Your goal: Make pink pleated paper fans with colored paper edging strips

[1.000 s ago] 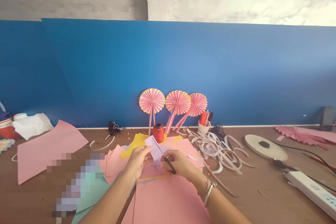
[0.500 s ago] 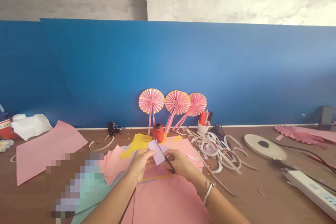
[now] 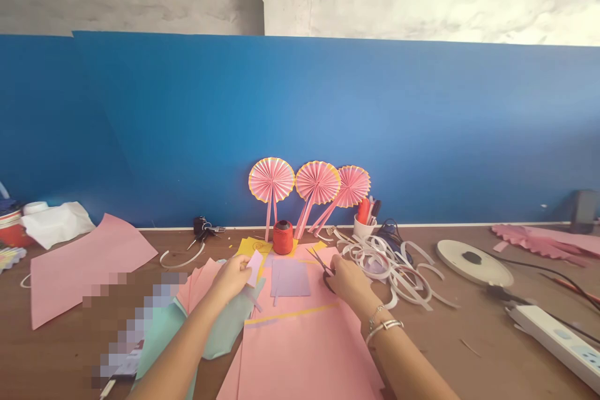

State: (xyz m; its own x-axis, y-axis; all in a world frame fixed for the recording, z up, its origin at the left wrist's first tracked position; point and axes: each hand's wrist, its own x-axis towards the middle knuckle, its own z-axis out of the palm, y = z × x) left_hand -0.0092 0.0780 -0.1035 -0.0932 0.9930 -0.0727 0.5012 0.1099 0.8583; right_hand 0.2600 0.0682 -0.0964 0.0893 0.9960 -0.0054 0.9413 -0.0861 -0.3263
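Note:
My left hand (image 3: pixel 230 279) pinches a small pale pink-lilac paper piece (image 3: pixel 254 267) and holds it above the pink sheets. My right hand (image 3: pixel 345 279) grips small scissors (image 3: pixel 320 260), blades apart and pointing up-left, resting low near the table. Between the hands a lilac paper square (image 3: pixel 289 278) lies flat on the stack of pink sheets (image 3: pixel 300 350). A thin yellow strip (image 3: pixel 293 314) lies across the pink paper just in front of it.
A red thread spool (image 3: pixel 282 237) and three pink paper fans (image 3: pixel 315 184) stand at the blue backboard. Curled white paper strips (image 3: pixel 389 262), a pen cup (image 3: pixel 364 222), a white disc (image 3: pixel 473 261), a power strip (image 3: pixel 557 340), keys (image 3: pixel 204 228) and a large pink sheet (image 3: pixel 79 265) lie around.
The hands have moved apart. The lilac paper that was being cut now lies flat on the pink stack; my left hand keeps a small cut-off piece, my right hand has shifted right with the scissors.

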